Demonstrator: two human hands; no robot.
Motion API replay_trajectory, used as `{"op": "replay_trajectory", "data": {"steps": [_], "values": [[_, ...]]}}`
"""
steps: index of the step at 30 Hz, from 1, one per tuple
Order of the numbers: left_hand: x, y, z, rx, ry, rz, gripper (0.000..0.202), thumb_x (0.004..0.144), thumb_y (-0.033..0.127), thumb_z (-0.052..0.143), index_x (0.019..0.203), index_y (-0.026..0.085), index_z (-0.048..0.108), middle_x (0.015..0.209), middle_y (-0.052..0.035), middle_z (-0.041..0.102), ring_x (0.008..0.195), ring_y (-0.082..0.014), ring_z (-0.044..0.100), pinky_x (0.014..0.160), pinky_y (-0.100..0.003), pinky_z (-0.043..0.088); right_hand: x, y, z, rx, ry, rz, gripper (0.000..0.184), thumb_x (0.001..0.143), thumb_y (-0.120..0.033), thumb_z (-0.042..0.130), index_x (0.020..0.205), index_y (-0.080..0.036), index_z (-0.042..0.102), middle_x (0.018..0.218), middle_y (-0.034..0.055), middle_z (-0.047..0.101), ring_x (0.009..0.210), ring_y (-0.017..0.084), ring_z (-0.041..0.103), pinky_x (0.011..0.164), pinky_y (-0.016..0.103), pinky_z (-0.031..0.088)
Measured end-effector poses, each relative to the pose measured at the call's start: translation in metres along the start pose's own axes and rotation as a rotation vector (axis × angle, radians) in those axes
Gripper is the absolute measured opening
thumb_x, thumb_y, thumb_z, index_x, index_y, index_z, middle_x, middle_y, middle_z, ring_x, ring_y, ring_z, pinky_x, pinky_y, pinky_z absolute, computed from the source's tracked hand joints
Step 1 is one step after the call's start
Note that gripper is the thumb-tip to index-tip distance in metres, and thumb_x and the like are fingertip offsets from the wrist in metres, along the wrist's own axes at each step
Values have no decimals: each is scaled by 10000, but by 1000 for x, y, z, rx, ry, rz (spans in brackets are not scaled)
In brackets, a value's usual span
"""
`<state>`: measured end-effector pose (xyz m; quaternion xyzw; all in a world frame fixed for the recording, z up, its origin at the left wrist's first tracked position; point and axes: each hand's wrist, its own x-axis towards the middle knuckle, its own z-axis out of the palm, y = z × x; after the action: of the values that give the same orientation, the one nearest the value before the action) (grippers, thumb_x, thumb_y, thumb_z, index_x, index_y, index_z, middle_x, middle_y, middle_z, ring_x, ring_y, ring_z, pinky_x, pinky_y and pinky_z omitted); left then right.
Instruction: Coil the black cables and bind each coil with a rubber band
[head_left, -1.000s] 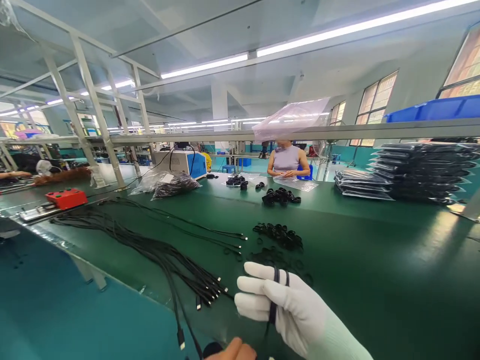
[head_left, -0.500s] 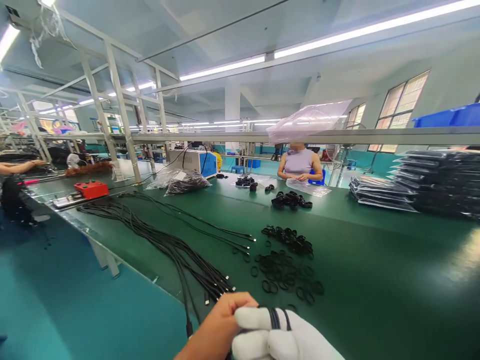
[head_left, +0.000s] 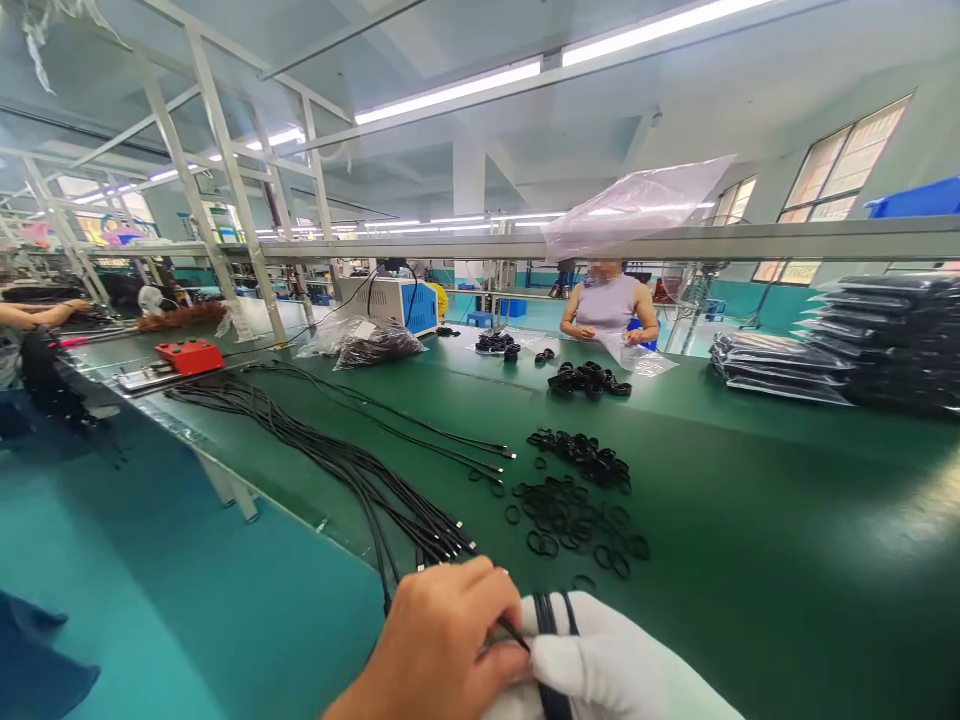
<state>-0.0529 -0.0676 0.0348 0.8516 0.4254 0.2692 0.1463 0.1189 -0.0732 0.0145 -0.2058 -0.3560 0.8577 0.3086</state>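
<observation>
My left hand (head_left: pixel 442 630), bare, pinches a short stretch of black cable (head_left: pixel 513 632) between thumb and fingers. Pressed up against it is my right hand (head_left: pixel 600 650) in a white glove, its thumb bent over the same cable. A black cable bundle (head_left: pixel 553 700) shows below the gloved thumb, mostly hidden by both hands. Several black bands (head_left: pixel 545 615) circle the gloved fingers. Just beyond my left hand lies a long row of black cables (head_left: pixel 352 490) with metal plug ends. Loose black rings (head_left: pixel 562 515) are scattered past my right hand.
On the green table (head_left: pixel 750 540) are coiled black cables (head_left: pixel 589 380), a red device (head_left: pixel 189 357), a filled plastic bag (head_left: pixel 379 345) and stacked bagged packs (head_left: pixel 892 345). A co-worker (head_left: pixel 609 305) handles clear plastic opposite. A metal shelf rail (head_left: pixel 787 243) crosses above the table.
My left hand has come up and over toward the gloved thumb, and a piece of cable now shows between them. The view has tilted slightly. The co-worker's hands have moved apart.
</observation>
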Motion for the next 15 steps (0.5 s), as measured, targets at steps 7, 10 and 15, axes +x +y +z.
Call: {"op": "replay_trajectory", "data": {"steps": [7,10,15], "values": [[21,-23,1,-812,-316,-439,186,660,315,664,629,149,585,596,56,488,556,-86,417,507,-184,319,12,13,6,229,-178,44,325,618,-249,811,793,-108,576,639,-33,429,558,69,359,637,252,313],[6,-31,29,-873,-244,-512,304,776,426,531,639,157,562,574,49,464,554,-98,419,521,-194,346,15,15,8,360,-82,-79,338,595,-233,826,811,-143,582,628,-54,405,540,64,347,606,244,319],[-33,-27,59,-55,-94,-368,234,867,177,385,805,211,608,723,12,635,623,-149,605,541,-206,380,10,7,1,306,266,-251,427,628,-259,813,1006,-171,635,907,50,646,779,160,596,842,377,435]]}}
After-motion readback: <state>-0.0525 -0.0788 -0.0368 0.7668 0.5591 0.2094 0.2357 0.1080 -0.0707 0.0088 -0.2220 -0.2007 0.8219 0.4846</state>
